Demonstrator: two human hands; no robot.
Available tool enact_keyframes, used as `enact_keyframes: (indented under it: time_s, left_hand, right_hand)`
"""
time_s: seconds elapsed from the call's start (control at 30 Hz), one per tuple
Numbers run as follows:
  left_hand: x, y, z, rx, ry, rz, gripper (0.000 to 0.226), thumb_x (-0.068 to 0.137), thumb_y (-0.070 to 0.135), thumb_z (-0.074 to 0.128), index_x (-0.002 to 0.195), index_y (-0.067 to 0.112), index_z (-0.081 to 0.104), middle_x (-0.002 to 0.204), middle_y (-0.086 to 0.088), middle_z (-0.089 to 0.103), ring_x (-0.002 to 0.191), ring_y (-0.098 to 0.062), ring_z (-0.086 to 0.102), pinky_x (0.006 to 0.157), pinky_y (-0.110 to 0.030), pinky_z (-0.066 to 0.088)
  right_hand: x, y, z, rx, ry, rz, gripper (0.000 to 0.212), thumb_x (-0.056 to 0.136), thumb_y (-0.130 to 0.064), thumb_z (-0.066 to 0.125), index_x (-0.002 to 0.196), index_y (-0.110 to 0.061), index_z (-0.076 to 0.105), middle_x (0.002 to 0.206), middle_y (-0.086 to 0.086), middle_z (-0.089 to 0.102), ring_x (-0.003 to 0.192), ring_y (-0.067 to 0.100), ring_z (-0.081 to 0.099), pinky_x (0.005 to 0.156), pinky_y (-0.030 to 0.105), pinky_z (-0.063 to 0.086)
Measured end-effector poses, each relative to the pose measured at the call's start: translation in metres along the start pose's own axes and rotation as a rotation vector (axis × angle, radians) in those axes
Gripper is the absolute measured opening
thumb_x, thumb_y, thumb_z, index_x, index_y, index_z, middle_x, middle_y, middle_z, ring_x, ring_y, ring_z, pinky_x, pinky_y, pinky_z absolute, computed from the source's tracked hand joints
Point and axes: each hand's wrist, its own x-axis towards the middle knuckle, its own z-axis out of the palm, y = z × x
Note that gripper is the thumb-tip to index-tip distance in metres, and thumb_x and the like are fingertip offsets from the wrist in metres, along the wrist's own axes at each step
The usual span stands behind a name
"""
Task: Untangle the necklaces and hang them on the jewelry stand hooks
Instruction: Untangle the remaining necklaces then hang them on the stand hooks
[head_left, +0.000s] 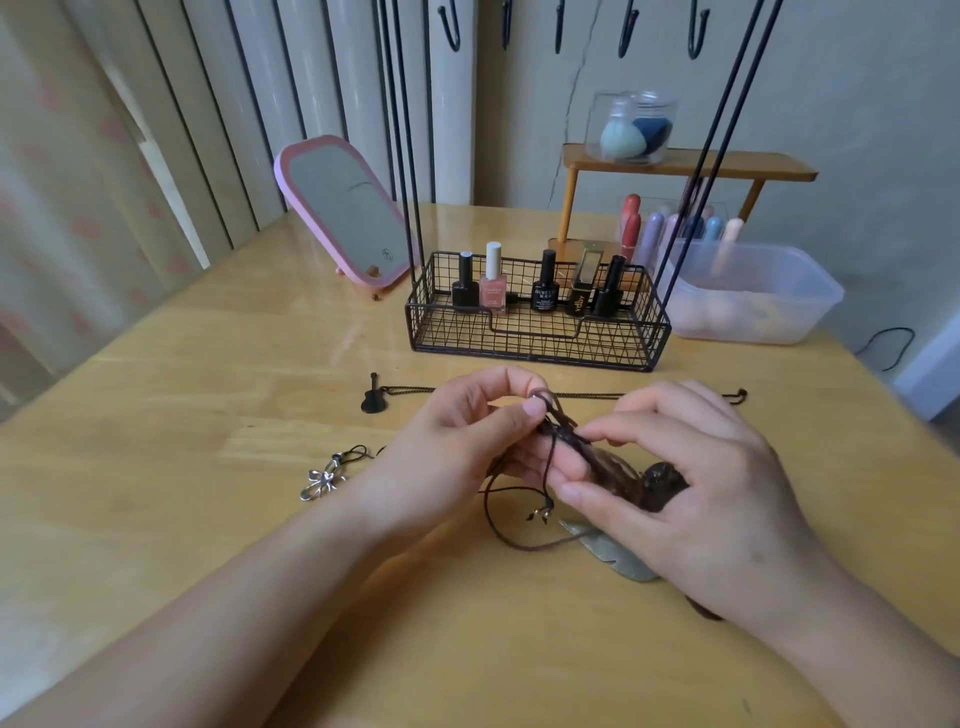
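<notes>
A wooden desk (218, 374) fills the view, backed by a wall and a pleated curtain. At its far middle stands the black wire jewelry stand (535, 322): a mesh basket base with thin rods rising out of the top of the view, where a row of black hooks (626, 31) hangs bare. Five small bottles of nail polish (492, 283) stand along the back of the basket. Left of the stand a pink-framed mirror (343, 213) leans back; right of it sits a translucent plastic tub (753, 296), and behind that a small wooden shelf (685, 166) carrying a clear jar of makeup sponges (631, 127).

Both forearms reach in from the bottom edge. The left hand (457, 441) and right hand (691, 493) meet above the middle of the desk over a tangled brown cord necklace (550, 457). The left hand's fingers (532, 405) are together, thumb and forefinger pinching the top of the cord bundle; the right hand's fingers (597, 434) are curled, pinching the cords just beside that grip while its lower fingers cradle a dark pendant (662, 480). A loop of cord drops from the hands to the desk, with two small beaded ends dangling.

Under the right hand lies a metal leaf pendant (613, 553). Beyond the hands a dark chain with a black guitar pendant (373, 397) lies stretched across the desk. To the left, near the left wrist, rests a silver bow pendant (322, 480) on a short dark cord
</notes>
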Motion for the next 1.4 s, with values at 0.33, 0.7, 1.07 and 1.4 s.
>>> enact_keyframes:
  time_s: [0.33,0.7,1.07,1.4]
  left_hand:
    - [-0.002,0.001,0.001,0.191,0.028,0.029,0.004,0.088,0.014,0.059,0.089,0.011,0.062,0.085,-0.012,0.059,0.079,-0.021,0.058,0.082,-0.039,0.046]
    - [-0.001,0.004,0.001,0.163,0.147,-0.024,0.02,0.088,-0.002,0.061,0.074,0.012,0.063,0.066,-0.002,0.062,0.06,-0.01,0.056,0.066,-0.021,0.048]
    - [-0.005,0.01,-0.002,-0.142,0.058,-0.028,0.02,0.081,0.002,0.059,0.097,0.013,0.061,0.067,-0.01,0.065,0.059,-0.019,0.056,0.056,-0.021,0.049]
    - [-0.008,0.013,-0.003,-0.141,-0.068,-0.055,0.032,0.08,-0.005,0.063,0.108,0.012,0.069,0.087,-0.016,0.073,0.065,-0.021,0.068,0.067,-0.026,0.054]
  right_hand:
    - [0.0,0.003,0.003,0.134,-0.089,0.041,0.01,0.077,-0.027,0.076,0.079,-0.023,0.068,0.087,-0.016,0.059,0.089,0.014,0.057,0.077,0.029,0.046]
    - [0.004,-0.001,-0.004,-0.25,0.074,-0.394,0.01,0.077,-0.012,0.077,0.069,-0.014,0.073,0.076,-0.001,0.067,0.071,0.03,0.058,0.058,0.038,0.043]
    - [0.002,-0.005,-0.008,-0.2,-0.022,-0.469,0.023,0.086,-0.032,0.072,0.071,-0.014,0.073,0.076,-0.001,0.066,0.073,0.029,0.055,0.06,0.039,0.042]
    - [-0.002,-0.002,-0.008,0.031,0.075,-0.127,0.033,0.09,-0.04,0.064,0.078,-0.01,0.074,0.071,-0.001,0.062,0.072,0.026,0.055,0.062,0.04,0.045]
